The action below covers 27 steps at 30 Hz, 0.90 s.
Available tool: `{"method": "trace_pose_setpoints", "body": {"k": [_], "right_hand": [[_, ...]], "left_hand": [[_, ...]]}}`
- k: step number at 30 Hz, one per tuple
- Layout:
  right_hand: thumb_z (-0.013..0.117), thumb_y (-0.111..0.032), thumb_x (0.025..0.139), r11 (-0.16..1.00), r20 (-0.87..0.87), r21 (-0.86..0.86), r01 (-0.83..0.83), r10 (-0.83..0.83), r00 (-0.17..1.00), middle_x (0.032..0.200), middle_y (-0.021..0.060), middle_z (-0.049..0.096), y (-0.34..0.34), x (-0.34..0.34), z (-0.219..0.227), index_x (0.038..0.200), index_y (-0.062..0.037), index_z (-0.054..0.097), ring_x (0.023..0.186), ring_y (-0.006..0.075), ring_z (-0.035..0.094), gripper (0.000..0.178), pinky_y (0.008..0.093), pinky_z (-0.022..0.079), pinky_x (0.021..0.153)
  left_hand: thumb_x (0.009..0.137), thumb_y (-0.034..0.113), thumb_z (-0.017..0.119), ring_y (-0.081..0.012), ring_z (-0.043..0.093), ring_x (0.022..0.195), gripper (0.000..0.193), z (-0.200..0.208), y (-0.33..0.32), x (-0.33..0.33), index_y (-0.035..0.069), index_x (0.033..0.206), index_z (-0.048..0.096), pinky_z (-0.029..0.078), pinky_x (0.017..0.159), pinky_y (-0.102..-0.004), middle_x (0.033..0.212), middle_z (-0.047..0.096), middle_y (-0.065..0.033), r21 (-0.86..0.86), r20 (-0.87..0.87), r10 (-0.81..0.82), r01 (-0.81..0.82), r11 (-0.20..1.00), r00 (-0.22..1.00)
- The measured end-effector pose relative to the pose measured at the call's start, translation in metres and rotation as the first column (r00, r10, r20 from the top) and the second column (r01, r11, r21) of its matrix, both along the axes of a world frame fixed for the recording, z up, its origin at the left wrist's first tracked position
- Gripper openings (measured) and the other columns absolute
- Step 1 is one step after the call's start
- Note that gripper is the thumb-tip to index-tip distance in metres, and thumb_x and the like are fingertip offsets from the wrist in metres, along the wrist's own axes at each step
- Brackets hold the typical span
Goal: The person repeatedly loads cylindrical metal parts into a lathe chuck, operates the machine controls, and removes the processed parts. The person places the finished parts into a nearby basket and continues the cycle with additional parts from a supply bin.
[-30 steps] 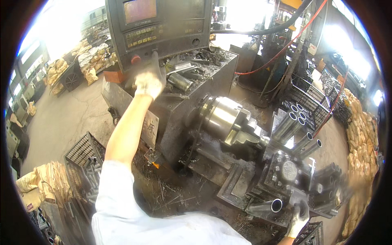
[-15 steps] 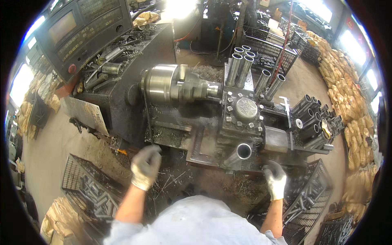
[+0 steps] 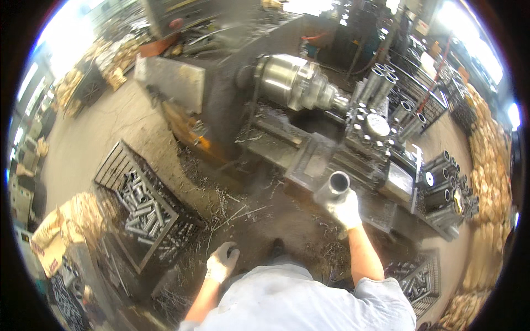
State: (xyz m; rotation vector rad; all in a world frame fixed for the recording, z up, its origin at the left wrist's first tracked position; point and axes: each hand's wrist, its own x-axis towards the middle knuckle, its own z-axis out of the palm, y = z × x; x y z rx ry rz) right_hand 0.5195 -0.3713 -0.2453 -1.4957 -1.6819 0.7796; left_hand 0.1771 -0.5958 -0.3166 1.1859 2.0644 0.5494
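My right hand [image 3: 347, 211], in a pale work glove, is closed around the short steel tube [image 3: 329, 191] standing at the front of the lathe. The tube's round mouth faces up, and it hides part of my fingers. My left hand [image 3: 222, 261], in a glove with dark fingertips, hangs low in front of my body. Its fingers are loosely curled and apart, with nothing seen in them. Beyond the tube sit the bolted square tool post [image 3: 366, 130] and the shiny lathe chuck [image 3: 284, 83], whose outline is blurred.
A wire crate [image 3: 175, 220] of cut tubes stands at the left, another crate [image 3: 424, 284] at the lower right. Upright tubes [image 3: 441, 187] crowd the lathe's right end; several more [image 3: 378, 85] stand behind the tool post. Metal shavings [image 3: 223, 212] litter the floor. Stacked sacks [image 3: 491, 182] line the right side.
My right hand has come to the tube and gripped it. My left hand has dropped away from the lathe's front, toward my body. The view has turned left and downward.
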Motion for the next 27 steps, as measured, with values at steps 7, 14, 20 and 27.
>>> {"method": "trace_pose_setpoints", "body": {"k": [7, 14, 20, 27], "right_hand": [[0.089, -0.030, 0.078, 0.732, -0.054, -0.065, -0.678, 0.676, 0.735, 0.113, 0.0168, 0.078, -0.116, -0.205, -0.011, 0.124, -0.0081, 0.071, 0.106, 0.0314, 0.077, 0.053, 0.0395, 0.061, 0.092], [0.090, -0.021, 0.080, 0.001, 0.023, 0.031, -1.000, 1.000, 0.002, 0.115, 0.0148, 0.078, -0.294, -0.393, -0.016, 0.130, -0.0091, 0.068, 0.104, 0.0308, 0.078, 0.055, 0.0380, 0.062, 0.091], [0.087, -0.012, 0.085, -0.649, -0.139, -0.066, -0.758, 0.758, -0.637, 0.122, 0.0098, 0.077, -0.459, -0.487, 0.003, 0.130, -0.0035, 0.071, 0.113, 0.0204, 0.074, 0.048, 0.0340, 0.060, 0.098], [0.089, -0.016, 0.078, -0.924, -0.202, 0.037, -0.381, 0.367, -0.908, 0.105, 0.0077, 0.080, -0.615, -0.569, 0.029, 0.115, -0.0076, 0.074, 0.096, 0.0196, 0.077, 0.041, 0.0356, 0.061, 0.088]], "left_hand": [[0.097, 0.037, 0.067, -0.0397, 0.073, 0.111, 0.037, -0.024, -0.227, -0.036, 0.013, 0.124, 0.073, 0.057, 0.096, -0.0468, 0.118, 0.076, -0.0193, -0.027, -0.053, 0.507, -0.509, 0.860, 0.860], [0.097, 0.040, 0.066, -0.0419, 0.072, 0.113, 0.040, -0.065, -0.456, -0.011, 0.012, 0.125, 0.073, 0.056, 0.097, -0.0490, 0.118, 0.076, -0.0211, -0.080, -0.148, 0.951, -0.961, 0.264, 0.273], [0.097, 0.042, 0.067, -0.0416, 0.070, 0.119, 0.041, -0.122, -0.533, 0.103, 0.014, 0.126, 0.074, 0.055, 0.102, -0.0478, 0.125, 0.074, -0.0205, -0.089, -0.032, 0.950, -0.946, -0.313, -0.311], [0.100, 0.026, 0.067, -0.0242, 0.075, 0.070, 0.036, -0.217, -0.524, 0.254, 0.003, 0.128, 0.071, 0.062, 0.059, -0.0394, 0.093, 0.078, -0.0130, -0.289, 0.508, -0.002, -0.168, -0.942, -0.861]]}}
